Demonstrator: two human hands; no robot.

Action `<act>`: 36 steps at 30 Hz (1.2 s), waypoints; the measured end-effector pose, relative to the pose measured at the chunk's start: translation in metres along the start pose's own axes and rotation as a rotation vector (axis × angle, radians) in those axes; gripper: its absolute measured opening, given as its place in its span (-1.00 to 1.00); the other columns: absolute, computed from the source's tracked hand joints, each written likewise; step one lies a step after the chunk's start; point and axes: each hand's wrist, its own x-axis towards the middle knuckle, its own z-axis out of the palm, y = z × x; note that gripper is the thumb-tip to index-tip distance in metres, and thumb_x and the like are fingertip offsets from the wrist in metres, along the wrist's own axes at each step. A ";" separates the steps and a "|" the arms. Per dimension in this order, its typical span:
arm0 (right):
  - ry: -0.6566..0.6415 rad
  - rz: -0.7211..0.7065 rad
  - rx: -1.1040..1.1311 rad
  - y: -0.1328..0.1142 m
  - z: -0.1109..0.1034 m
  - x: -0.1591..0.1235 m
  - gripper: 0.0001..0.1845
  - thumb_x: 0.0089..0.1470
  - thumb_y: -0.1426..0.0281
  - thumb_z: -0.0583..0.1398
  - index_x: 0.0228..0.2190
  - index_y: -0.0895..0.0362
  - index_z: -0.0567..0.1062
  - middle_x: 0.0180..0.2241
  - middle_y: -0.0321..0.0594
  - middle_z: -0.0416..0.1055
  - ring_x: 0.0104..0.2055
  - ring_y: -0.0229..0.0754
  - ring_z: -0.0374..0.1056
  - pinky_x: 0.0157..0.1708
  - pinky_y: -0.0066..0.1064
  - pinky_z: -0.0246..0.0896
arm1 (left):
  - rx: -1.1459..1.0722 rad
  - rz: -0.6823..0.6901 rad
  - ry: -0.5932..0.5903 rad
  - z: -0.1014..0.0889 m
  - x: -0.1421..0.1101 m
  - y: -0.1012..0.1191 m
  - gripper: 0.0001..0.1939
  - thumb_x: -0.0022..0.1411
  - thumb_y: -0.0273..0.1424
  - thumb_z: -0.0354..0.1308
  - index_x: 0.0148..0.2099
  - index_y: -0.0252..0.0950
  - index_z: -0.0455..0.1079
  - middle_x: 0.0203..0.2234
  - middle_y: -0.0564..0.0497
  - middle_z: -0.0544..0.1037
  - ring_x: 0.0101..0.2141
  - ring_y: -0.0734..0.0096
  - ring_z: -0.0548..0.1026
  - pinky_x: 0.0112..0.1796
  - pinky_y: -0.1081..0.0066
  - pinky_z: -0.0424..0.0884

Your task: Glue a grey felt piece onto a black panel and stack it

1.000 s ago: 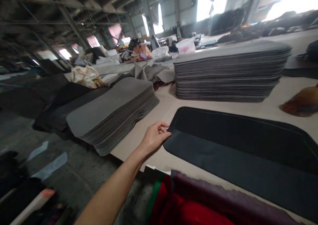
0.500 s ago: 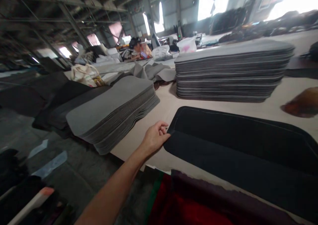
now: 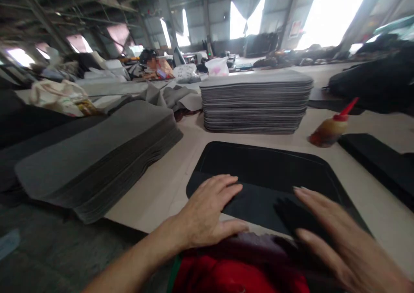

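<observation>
The left grip [image 3: 208, 213] rests on a black panel [image 3: 261, 166], the right grip [image 3: 343, 235] hovering above it, a grey stack [image 3: 254, 105] behind

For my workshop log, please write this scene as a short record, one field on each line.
Left hand: open, fingers over the near left part of the black panel
Right hand: open, over the near right part; contact unclear
Panel position: flat on the table
Behind panel: tall stack of grey sheets
Left of panel: second grey stack, sides slanting
Right of panel: bottle with red nozzle
</observation>
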 end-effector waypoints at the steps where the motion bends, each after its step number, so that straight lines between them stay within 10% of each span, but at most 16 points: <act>1: -0.086 -0.095 -0.020 -0.011 0.007 0.003 -0.32 0.39 0.05 -0.03 0.40 0.02 0.03 0.33 -0.12 0.11 0.28 0.14 0.17 0.09 0.01 0.34 | 0.016 0.052 -0.109 0.006 0.004 0.008 -0.13 0.19 0.15 0.19 0.37 -0.23 0.15 0.36 -0.19 0.17 0.35 -0.06 0.09 0.32 -0.10 0.03; 7: -0.365 -0.189 -0.132 -0.044 0.042 0.016 -0.14 0.31 -0.07 0.10 0.35 0.30 0.15 0.37 0.02 -0.08 0.38 0.17 -0.05 0.26 0.15 0.11 | 0.089 0.083 -0.332 0.037 0.010 0.006 0.16 0.04 0.36 0.08 0.47 -0.19 -0.14 0.42 -0.19 -0.05 0.40 -0.13 -0.14 0.32 -0.31 -0.19; 14: -0.458 -0.077 -0.157 -0.046 0.020 0.013 -0.02 0.27 -0.16 0.08 0.29 0.45 0.20 0.33 0.24 -0.08 0.37 0.30 -0.07 0.23 0.24 0.10 | 0.167 0.079 -0.332 0.039 0.010 0.001 0.15 -0.01 0.34 0.17 0.44 -0.17 -0.04 0.40 -0.22 -0.02 0.39 -0.22 -0.08 0.29 -0.36 -0.13; 29: -0.168 0.194 -0.508 -0.008 0.003 -0.064 -0.05 0.34 -0.14 -0.10 0.31 0.46 0.08 0.33 0.39 -0.07 0.38 0.34 -0.10 0.18 0.17 0.19 | 0.225 0.004 -0.362 0.045 0.010 -0.001 0.15 -0.04 0.35 0.18 0.45 0.00 -0.10 0.42 -0.09 -0.07 0.40 -0.27 -0.25 0.22 -0.47 -0.44; 36: -0.143 0.232 -0.524 0.014 -0.002 -0.084 -0.11 0.37 -0.10 -0.14 0.36 0.39 -0.06 0.33 0.36 -0.04 0.36 0.35 -0.05 0.17 0.21 0.20 | 0.067 0.041 -0.141 0.032 -0.004 -0.026 -0.25 0.37 0.05 0.00 0.46 -0.09 -0.06 0.44 -0.13 -0.08 0.39 -0.04 -0.04 0.29 -0.25 0.04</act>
